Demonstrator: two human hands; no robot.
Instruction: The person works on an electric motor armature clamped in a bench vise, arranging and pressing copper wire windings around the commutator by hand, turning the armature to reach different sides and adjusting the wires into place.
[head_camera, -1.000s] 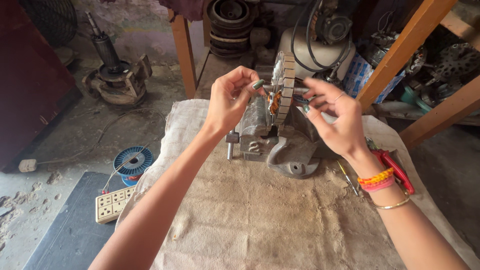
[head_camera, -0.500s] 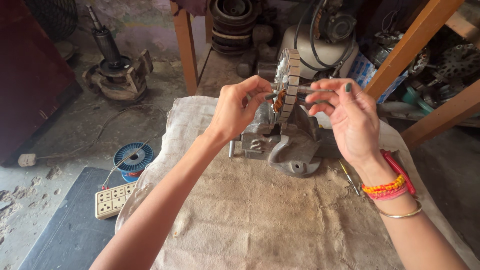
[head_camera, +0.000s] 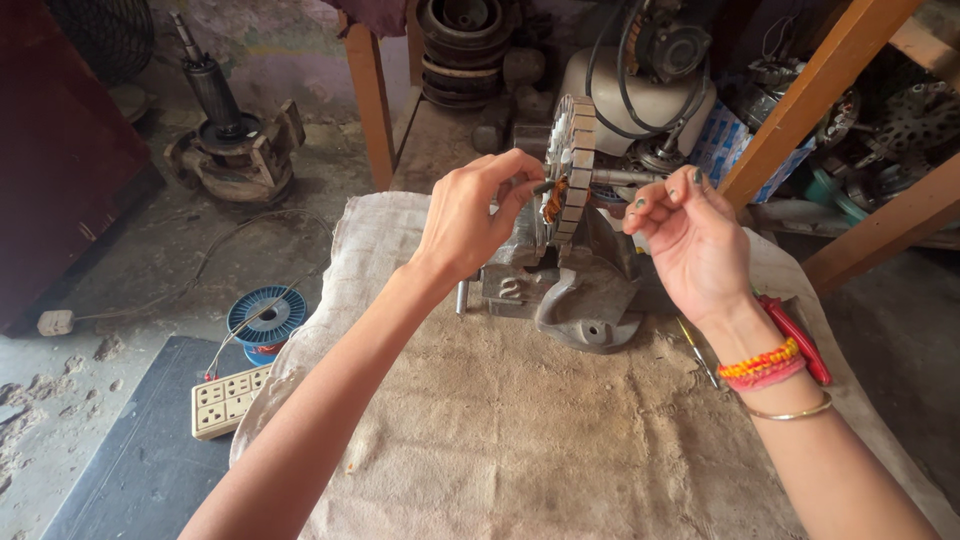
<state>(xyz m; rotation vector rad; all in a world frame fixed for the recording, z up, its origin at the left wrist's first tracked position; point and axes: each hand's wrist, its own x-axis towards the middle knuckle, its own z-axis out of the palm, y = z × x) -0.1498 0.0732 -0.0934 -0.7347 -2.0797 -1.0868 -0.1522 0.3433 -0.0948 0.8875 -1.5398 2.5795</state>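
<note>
Nearest the camera, a coarse sackcloth (head_camera: 560, 440) covers the work table, dusty and creased, with both forearms reaching over it. The right wrist wears bead bracelets and a thin bangle; just beyond it lie red-handled pliers (head_camera: 800, 340) and a small screwdriver (head_camera: 695, 350) on the cloth.

A second ago both hands were pinched close together at the motor core; now the right hand (head_camera: 690, 240) has drawn back to the right and loosened, its fingers curled but holding nothing that can be seen, though a thin wire between them cannot be ruled out. The left hand (head_camera: 470, 215) stays at the core, thumb and forefinger closed on something small at the winding. The framing has shifted slightly too. That suggests one pass of the winding has been pulled through and the right hand is free for another.

The motor core (head_camera: 572, 165), a ring of stacked grey plates with copper wire (head_camera: 553, 198) showing in its slots, stands upright on a shaft held in a grey metal vise (head_camera: 580, 290) in the middle of the table.

Left of the table, on the concrete floor, sit a blue wire spool (head_camera: 265, 318) and a cream power strip (head_camera: 228, 398). Farther back are an old motor shaft on its base (head_camera: 235, 145), orange wooden table legs (head_camera: 372, 95), and shelves crowded with motor parts.
</note>
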